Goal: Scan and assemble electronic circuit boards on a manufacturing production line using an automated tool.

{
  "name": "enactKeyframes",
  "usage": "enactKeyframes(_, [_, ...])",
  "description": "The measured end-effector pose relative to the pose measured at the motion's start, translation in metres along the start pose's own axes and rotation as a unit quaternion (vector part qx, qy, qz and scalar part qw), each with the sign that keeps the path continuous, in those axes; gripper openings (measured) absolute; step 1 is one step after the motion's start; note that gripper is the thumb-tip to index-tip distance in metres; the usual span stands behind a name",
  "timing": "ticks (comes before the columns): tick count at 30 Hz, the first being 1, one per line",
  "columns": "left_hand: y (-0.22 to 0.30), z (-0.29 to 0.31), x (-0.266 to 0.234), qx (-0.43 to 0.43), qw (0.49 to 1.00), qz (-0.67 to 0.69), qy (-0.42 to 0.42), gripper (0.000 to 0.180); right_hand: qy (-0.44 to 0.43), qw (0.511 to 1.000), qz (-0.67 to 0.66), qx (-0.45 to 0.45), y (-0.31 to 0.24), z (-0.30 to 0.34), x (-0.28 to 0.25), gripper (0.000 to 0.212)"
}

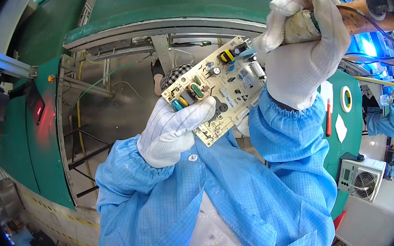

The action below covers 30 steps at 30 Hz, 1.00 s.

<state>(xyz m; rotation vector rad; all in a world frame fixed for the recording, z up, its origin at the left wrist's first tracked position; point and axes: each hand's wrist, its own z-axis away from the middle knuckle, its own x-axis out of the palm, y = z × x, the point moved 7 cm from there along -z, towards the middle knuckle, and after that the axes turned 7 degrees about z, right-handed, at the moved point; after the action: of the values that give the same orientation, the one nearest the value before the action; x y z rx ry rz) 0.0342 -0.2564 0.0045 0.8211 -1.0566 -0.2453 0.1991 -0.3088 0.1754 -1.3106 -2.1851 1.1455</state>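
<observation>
My left hand (173,128), in a white glove, grips a cream circuit board (231,82) at its left side, thumb on top. The board is tilted in front of my chest, its component side toward me. A yellow-and-black transformer (226,56), a green coil (196,89) and several capacitors stand on it. My right hand (311,37), also gloved, is raised beyond the board's upper right corner. Its fingers close round a thick cylindrical tool with a worn beige wrapped grip (299,28). The tool's exact kind is not clear, and its tip is hidden.
A green bench (174,4) with a metal edge runs across the far side. On the right table lie a tape roll (346,98) and a red pen-like tool (328,117). A white fan unit (361,178) stands nearby. A co-worker's blue sleeve (385,121) shows farther right.
</observation>
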Motion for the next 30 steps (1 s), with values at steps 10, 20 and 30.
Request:
enactKeyframes(10, [-0.001,-0.004,0.005,-0.013,0.995,0.096,0.011,0.028,-0.002,0.996,-0.086,0.007,0.009,-0.002,-0.003,0.044])
enactKeyframes(20, [0.007,0.000,0.000,-0.015,0.996,0.089,0.018,0.023,-0.010,0.982,-0.186,0.007,0.023,-0.007,0.000,0.046])
enactKeyframes(30, [0.014,0.006,0.004,-0.005,0.997,0.075,0.015,0.033,0.002,0.987,-0.159,-0.024,0.028,-0.009,-0.003,0.051])
